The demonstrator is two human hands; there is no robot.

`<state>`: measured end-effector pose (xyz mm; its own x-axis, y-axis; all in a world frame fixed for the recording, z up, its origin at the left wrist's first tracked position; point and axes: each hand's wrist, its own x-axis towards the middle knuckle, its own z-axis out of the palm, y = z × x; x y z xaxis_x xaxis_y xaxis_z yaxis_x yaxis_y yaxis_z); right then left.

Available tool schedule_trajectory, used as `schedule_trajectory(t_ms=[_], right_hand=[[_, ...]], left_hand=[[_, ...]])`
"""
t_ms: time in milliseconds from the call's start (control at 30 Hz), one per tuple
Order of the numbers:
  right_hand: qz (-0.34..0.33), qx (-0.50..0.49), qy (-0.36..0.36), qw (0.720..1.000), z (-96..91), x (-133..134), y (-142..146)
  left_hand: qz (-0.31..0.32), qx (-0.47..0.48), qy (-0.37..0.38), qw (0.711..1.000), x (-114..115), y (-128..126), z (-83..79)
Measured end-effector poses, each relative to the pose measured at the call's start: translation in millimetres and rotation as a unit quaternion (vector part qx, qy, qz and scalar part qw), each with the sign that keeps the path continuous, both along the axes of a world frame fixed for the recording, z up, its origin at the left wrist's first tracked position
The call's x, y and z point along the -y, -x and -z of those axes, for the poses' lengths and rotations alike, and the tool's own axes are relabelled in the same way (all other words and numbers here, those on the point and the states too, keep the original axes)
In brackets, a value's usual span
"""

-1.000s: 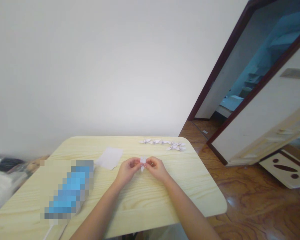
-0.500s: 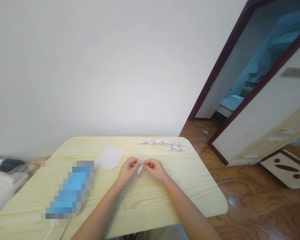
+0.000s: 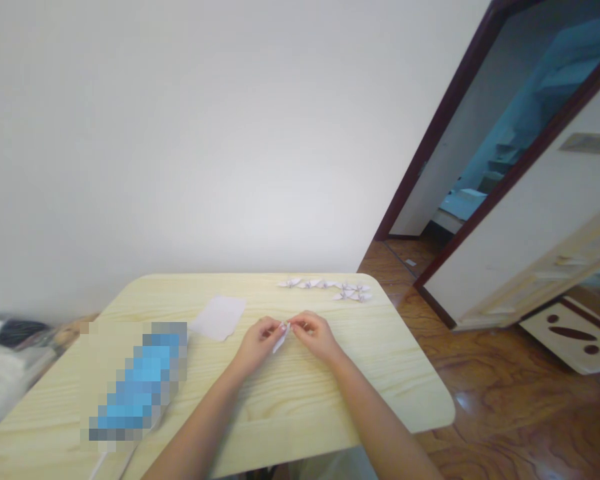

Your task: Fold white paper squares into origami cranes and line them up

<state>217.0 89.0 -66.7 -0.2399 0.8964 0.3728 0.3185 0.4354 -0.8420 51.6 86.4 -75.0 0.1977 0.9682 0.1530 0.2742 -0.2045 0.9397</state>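
Note:
A small folded piece of white paper (image 3: 280,341) is held above the middle of the table. My left hand (image 3: 259,345) pinches it between thumb and fingers from the left. From the right, the fingertips of my right hand (image 3: 314,335) close on its upper end, close to the left fingertips. Part of the paper is hidden by the fingers. Left of my hands lies a stack of white paper sheets (image 3: 219,318). Several folded white paper cranes (image 3: 310,285) sit in rows near the table's back edge.
On the left of the pale wooden table (image 3: 280,407) is a blurred-out blue device (image 3: 135,387) with a white cable (image 3: 98,465). A white wall (image 3: 230,147) rises behind the table. To the right are a doorway, the wooden floor (image 3: 490,413) and a white cabinet drawer (image 3: 570,333).
Both hands have shifted slightly, the fingertips drawing closer together at the paper's top end. The folded paper is tilted a little differently. Sheets and cranes stay where they were.

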Motion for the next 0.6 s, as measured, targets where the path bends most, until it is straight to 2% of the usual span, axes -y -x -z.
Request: schedule_trajectory(t_ms=[233, 400, 600], right_hand=[[0.0, 0.028, -0.014, 1.0, 1.6, -0.9, -1.9], [0.001, 0.076, -0.057, 0.995, 0.9, 0.6, -2.0], [0.003, 0.08, -0.089, 0.993, 0.0, 3.0, -1.1]], left_hand=[[0.021, -0.024, -0.017, 0.999, -2.0, 1.0, 5.6], [0.028, -0.034, -0.021, 0.999, -1.4, 1.6, 4.3], [0.029, -0.035, -0.029, 0.999, -0.6, 1.6, 3.1]])
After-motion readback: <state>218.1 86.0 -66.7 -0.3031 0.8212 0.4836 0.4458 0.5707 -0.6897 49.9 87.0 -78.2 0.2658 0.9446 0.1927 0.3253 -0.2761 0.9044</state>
